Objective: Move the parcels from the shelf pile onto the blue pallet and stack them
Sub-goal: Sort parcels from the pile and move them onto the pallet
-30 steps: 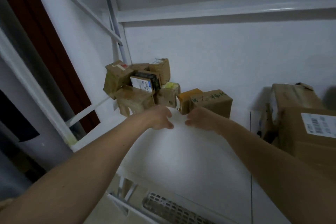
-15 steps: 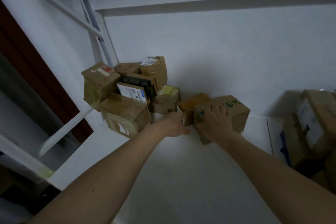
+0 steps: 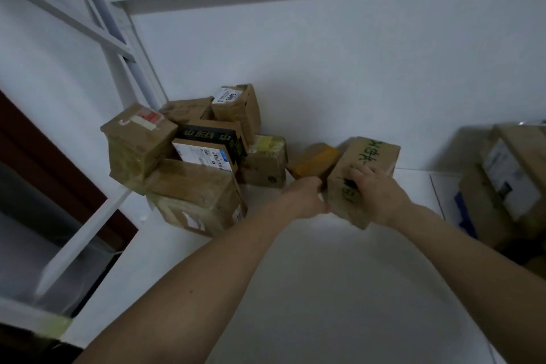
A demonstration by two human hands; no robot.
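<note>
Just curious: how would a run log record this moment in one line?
stage: picking from shelf | right hand: grips green-marked parcel | left hand: holds its left side | blue pallet: unseen

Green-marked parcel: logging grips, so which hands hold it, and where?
Both: right hand grips the green-marked parcel on top, left hand at its left side.
</note>
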